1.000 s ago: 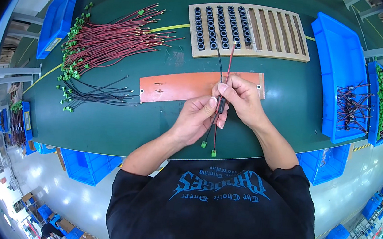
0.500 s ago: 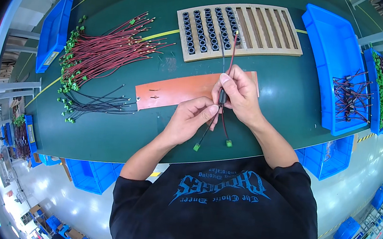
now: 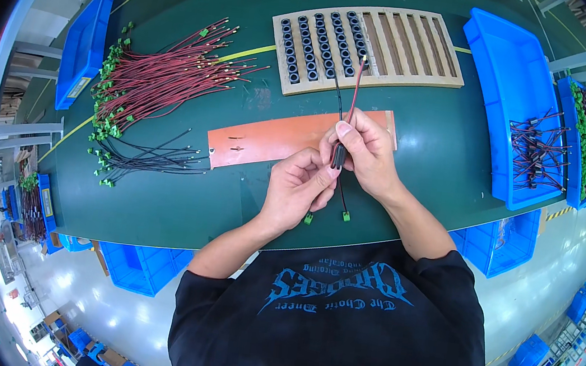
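Observation:
Over the front of the table, both my hands are closed around a black ferrite core [image 3: 338, 157] with wires passing through it. My right hand [image 3: 367, 154] pinches the core and the wires at its upper end. From below and to the left, my left hand [image 3: 298, 187] grips near the core's lower end, its fingertips partly hiding the wires. A red wire [image 3: 357, 89] and a black wire [image 3: 339, 91] stick up past my fingers. Below hang their green connectors [image 3: 346, 216], one of them close to my left fingers.
An orange sheet [image 3: 262, 140] lies beneath my hands. Beyond it stands a slotted wooden tray [image 3: 403, 44] with rows of black cores. Red wires [image 3: 168, 75] and black wires [image 3: 155, 158] lie at left. Blue bins [image 3: 500, 76] at right hold finished-looking wire bundles.
The core has tilted, its lower end turning toward me. The green connectors have risen a little and moved closer together. My left hand has shifted slightly, still at the core.

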Demonstrator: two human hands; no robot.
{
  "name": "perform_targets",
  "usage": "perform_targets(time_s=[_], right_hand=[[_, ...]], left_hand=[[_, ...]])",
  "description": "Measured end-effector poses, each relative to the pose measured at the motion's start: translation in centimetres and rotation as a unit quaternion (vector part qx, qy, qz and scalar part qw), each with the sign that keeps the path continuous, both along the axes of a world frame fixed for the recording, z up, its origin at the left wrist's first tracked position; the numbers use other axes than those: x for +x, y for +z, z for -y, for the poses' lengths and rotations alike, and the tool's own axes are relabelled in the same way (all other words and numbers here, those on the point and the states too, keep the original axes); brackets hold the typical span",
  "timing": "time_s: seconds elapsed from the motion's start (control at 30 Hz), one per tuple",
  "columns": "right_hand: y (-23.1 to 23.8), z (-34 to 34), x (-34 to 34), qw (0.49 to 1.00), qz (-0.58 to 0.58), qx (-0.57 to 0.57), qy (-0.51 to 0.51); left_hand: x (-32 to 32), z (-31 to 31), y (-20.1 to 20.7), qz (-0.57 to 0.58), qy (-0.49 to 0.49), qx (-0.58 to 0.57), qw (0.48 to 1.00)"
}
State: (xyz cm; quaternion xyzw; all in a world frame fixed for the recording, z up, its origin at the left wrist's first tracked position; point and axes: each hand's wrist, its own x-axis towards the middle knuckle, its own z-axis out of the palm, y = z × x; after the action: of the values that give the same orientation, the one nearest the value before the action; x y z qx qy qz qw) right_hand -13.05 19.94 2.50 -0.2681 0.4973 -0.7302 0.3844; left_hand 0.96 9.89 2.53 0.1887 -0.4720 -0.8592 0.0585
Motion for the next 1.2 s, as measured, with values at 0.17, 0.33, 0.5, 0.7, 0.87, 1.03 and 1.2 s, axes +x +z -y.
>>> perform_targets(time_s=[0.17, 0.33, 0.5, 0.7, 0.87, 1.03, 1.2], right_hand=[[0.0, 0.3, 0.7, 0.999, -0.003, -0.012, -0.041], [-1.5, 0.2, 0.8, 0.994, -0.018, -0.078, -0.072], [-1.2, 1.0, 1.6, 0.986, 0.093, -0.105, -0.089], [-0.9, 1.1, 1.8, 0.973, 0.178, -0.118, -0.085], [-0.8, 1.0, 1.8, 0.974, 0.180, -0.113, -0.083], [-1.2, 0.8, 1.5, 0.981, 0.137, -0.105, -0.086], [-0.9, 1.2, 0.4, 0.988, -0.014, -0.102, -0.110]], left_hand=[[-0.2, -0.6, 0.1, -0.021, 0.003, -0.053, 0.998], [-0.4, -0.9, -0.2, -0.008, -0.022, -0.276, 0.961], [-0.5, -1.6, 0.1, -0.034, 0.020, -0.342, 0.939], [-0.7, -2.4, -0.7, -0.079, 0.059, -0.352, 0.931], [-0.7, -2.8, -1.3, -0.093, 0.070, -0.358, 0.927], [-0.5, -2.7, -1.2, -0.050, 0.039, -0.368, 0.928], [-0.2, 0.6, -1.3, -0.070, -0.078, -0.312, 0.944]])
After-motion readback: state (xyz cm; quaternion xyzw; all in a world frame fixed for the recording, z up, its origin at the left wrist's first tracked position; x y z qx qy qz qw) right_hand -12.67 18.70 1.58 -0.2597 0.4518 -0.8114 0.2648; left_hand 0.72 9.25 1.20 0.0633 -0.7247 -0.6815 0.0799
